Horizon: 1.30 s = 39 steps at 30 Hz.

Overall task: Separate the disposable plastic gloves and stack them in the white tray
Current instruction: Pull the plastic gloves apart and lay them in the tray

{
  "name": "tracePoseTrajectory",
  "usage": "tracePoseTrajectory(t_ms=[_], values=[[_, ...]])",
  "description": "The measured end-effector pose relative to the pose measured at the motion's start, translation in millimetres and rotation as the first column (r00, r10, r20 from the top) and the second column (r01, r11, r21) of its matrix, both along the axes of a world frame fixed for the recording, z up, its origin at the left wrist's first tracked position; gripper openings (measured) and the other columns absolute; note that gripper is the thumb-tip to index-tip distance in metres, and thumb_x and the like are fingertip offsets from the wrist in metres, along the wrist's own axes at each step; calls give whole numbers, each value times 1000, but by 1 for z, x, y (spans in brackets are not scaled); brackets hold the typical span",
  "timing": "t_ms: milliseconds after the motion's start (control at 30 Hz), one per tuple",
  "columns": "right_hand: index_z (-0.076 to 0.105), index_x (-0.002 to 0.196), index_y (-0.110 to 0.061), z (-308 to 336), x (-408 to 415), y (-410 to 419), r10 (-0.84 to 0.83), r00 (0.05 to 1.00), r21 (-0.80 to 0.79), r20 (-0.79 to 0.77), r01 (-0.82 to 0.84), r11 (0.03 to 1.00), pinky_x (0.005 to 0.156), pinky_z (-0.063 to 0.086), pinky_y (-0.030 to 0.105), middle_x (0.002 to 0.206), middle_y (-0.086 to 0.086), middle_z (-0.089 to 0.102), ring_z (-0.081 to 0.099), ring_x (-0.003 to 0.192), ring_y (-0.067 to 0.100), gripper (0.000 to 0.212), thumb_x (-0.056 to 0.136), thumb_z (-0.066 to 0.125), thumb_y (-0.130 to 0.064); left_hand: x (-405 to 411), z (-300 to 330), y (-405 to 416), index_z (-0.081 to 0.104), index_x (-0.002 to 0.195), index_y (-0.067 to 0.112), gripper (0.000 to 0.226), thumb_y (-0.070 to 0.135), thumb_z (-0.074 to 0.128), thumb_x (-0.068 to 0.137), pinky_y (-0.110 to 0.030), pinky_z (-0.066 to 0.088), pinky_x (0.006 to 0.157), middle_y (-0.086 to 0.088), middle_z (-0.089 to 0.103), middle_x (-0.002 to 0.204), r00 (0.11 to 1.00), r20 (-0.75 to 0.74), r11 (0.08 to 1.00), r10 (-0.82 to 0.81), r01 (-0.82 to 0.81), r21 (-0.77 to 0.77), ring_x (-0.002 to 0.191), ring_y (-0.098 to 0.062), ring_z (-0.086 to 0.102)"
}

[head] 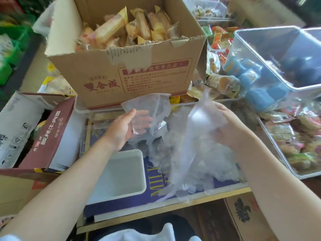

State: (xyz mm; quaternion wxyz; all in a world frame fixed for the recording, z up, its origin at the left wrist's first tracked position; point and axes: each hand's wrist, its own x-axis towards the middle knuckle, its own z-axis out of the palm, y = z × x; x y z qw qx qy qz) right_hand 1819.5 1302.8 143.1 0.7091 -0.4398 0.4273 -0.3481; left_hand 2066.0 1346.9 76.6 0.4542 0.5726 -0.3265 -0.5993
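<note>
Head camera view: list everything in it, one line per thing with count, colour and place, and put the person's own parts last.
White tray: one, white, near centre on a dark blue box, nothing visible in it.
Glove pile: count unclear, clear plastic, right of the tray.
Lifted glove: one, clear, above the pile.
Cardboard box: one, brown, top centre, full of yellow-wrapped snacks.
Clear bin: one, transparent, upper right, holding blue packets.
Snack tub: one, clear, right edge, mixed wrapped snacks.
Maroon carton: one, left.
Left hand: holds the lifted glove.
Right hand: grips gloves pulled up from the pile.
</note>
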Motion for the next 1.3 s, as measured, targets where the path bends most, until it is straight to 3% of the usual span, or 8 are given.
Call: tracePoseTrajectory(t_ms=[233,333,533,633,733,967,1100,1300], values=[[65,67,-8,-33,46,1,-159,922,-200,-353,92,975,65,40,31,100,5,60,55,83,17,21,75,75,-25,-9,22,14,72,96,12,46,25,28,97,-24,55,59,-6,74,87,944,-231,970,-237,242,-10,77,-18,70],[57,62,-13,-34,52,3,-131,929,-167,-347,76,983,56,34,29,68,2,59,49,63,18,25,77,73,-25,2,20,18,62,117,9,45,33,33,92,-36,53,85,-11,67,113,928,-268,965,-259,259,-37,101,-26,65],[54,65,-16,-40,60,11,-281,882,-235,-379,202,951,50,31,24,66,4,53,39,53,10,23,85,65,-15,3,12,24,60,115,19,72,60,6,92,-37,55,81,-6,70,107,948,-270,983,-171,182,14,96,-26,68],[53,71,-14,-43,59,13,-318,887,-199,-334,263,944,48,31,23,58,-3,47,37,48,8,19,90,58,-13,-2,8,30,57,110,20,59,65,26,87,-36,55,80,-6,70,104,980,-143,990,-137,129,-66,90,-23,69],[52,74,-16,-45,58,16,-282,914,-144,-291,250,957,53,33,26,62,-3,50,40,53,11,19,93,54,-14,-5,4,34,58,96,18,6,18,59,89,-37,53,81,-1,72,90,989,90,984,-118,129,-125,77,-16,71],[54,107,-22,-36,40,13,-228,930,-112,-287,204,973,50,39,17,76,-5,65,47,54,7,21,90,61,-12,4,-7,34,54,82,16,20,1,47,95,-30,56,65,7,70,67,972,218,978,-91,129,-166,63,-14,63],[67,85,-18,-33,33,15,-41,865,-180,-501,-58,982,53,37,18,76,-5,68,47,53,6,9,91,60,-20,6,-10,37,51,83,16,20,2,46,95,-36,53,60,5,69,68,948,289,969,-131,185,-166,54,-8,47],[60,74,-13,-42,37,13,-38,930,-190,-365,-34,981,64,51,20,65,-1,61,58,54,5,21,92,54,-4,2,-6,38,53,87,18,22,-2,46,94,-22,46,61,0,67,74,911,322,948,-256,303,-102,53,-7,56]])
